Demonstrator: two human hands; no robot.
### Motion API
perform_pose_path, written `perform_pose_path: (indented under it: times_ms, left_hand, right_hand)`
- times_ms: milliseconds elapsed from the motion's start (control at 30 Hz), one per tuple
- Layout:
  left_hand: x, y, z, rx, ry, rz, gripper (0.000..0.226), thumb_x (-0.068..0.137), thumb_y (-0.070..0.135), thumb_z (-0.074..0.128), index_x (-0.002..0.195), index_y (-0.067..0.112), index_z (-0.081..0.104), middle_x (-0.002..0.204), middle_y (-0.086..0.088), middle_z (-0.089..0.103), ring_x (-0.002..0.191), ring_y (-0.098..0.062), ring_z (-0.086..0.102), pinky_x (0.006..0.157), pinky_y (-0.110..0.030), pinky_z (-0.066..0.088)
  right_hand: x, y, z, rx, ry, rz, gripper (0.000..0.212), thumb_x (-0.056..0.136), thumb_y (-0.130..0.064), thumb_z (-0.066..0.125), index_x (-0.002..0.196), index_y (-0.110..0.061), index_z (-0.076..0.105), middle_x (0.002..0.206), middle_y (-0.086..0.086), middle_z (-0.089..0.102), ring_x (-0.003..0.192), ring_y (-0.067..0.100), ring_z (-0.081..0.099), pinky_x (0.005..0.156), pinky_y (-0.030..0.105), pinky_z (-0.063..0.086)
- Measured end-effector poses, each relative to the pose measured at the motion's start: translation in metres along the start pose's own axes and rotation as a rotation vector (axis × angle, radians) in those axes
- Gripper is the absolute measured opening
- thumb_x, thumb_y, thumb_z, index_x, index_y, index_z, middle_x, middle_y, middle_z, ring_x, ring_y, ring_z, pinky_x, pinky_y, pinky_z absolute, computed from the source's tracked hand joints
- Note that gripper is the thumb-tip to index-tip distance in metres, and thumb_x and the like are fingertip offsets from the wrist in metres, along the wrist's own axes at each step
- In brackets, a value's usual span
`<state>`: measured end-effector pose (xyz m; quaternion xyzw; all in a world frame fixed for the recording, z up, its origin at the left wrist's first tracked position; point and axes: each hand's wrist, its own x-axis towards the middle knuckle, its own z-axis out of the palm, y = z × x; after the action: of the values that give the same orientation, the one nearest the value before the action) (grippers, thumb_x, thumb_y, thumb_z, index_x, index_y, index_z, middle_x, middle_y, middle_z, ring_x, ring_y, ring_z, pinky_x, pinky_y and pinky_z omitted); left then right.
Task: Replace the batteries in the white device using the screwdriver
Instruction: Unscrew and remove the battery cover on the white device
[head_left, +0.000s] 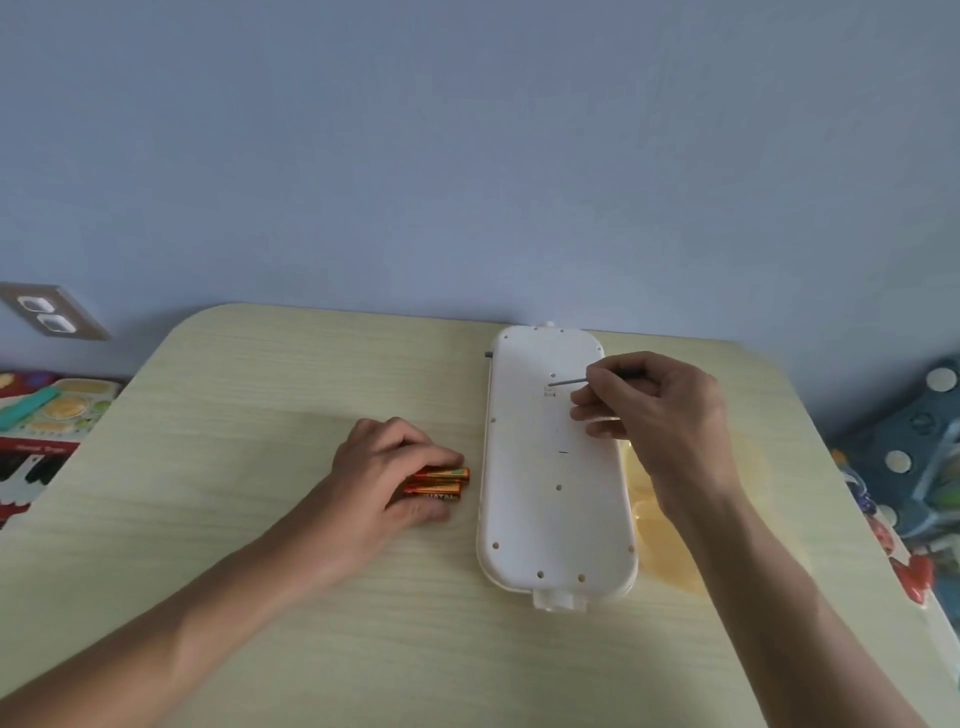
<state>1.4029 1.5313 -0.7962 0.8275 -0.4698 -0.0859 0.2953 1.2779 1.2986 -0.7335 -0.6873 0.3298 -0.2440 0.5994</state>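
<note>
The white device (558, 467) lies back-up on the table (291, 374), at about four o'clock from the table's middle, its long axis running from twelve to six. The right hand (649, 400) is closed around the screwdriver (569, 381), whose thin shaft points toward nine o'clock, its tip at a small mark on the upper part of the back; whether a screw sits there is too small to tell. At nine o'clock from the device, just beside its edge, the left hand (389, 467) is curled over the orange batteries (439, 486), fingers resting on them. The main risk, as I judge it, is the tip slipping: the shaft lies at a low slant, and nothing steadies the device, so a push could skid the tip across the plastic or swing the casing. The batteries could also roll once the left hand lifts.
</note>
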Motion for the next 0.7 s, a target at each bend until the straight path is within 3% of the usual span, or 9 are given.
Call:
perform_pose_path:
  times_ms: [200, 333, 500, 700]
  left_hand:
    - [0.004, -0.004, -0.002, -0.026, -0.035, -0.020, 0.067, 0.070, 0.072, 0.060, 0.130, 0.041, 0.060, 0.114, 0.032, 0.048, 0.120, 0.003, 0.037, 0.099, -0.015, 0.033]
    - [0.012, -0.004, -0.009, -0.044, 0.007, -0.024, 0.064, 0.073, 0.074, 0.060, 0.129, 0.045, 0.058, 0.117, 0.033, 0.048, 0.123, 0.003, 0.037, 0.097, -0.006, 0.030]
    - [0.041, 0.017, -0.014, -0.102, 0.072, -0.012, 0.054, 0.079, 0.066, 0.059, 0.126, 0.039, 0.063, 0.115, 0.029, 0.056, 0.118, 0.007, 0.042, 0.091, -0.008, 0.034]
    - [0.103, 0.064, -0.014, -0.370, 0.175, 0.042, 0.033, 0.089, 0.036, 0.070, 0.121, 0.030, 0.069, 0.107, 0.013, 0.066, 0.100, -0.006, 0.062, 0.079, -0.018, 0.047]
  right_hand:
    - [0.018, 0.001, 0.008, -0.194, -0.004, -0.116, 0.017, 0.095, -0.017, 0.061, 0.083, -0.007, 0.066, 0.067, 0.004, 0.074, 0.060, 0.021, 0.071, 0.055, 0.035, 0.060]
    - [0.021, 0.000, 0.011, -0.251, -0.032, -0.155, 0.019, 0.097, -0.020, 0.059, 0.082, -0.008, 0.063, 0.066, 0.003, 0.073, 0.060, 0.018, 0.070, 0.060, 0.039, 0.062]
    - [0.024, -0.001, 0.011, -0.315, -0.058, -0.175, 0.018, 0.097, -0.020, 0.060, 0.083, -0.010, 0.062, 0.066, 0.002, 0.072, 0.060, 0.017, 0.071, 0.065, 0.044, 0.062]
    - [0.030, -0.005, 0.014, -0.449, -0.117, -0.233, 0.017, 0.095, -0.022, 0.061, 0.082, -0.011, 0.060, 0.064, 0.001, 0.070, 0.056, 0.016, 0.071, 0.061, 0.045, 0.062]
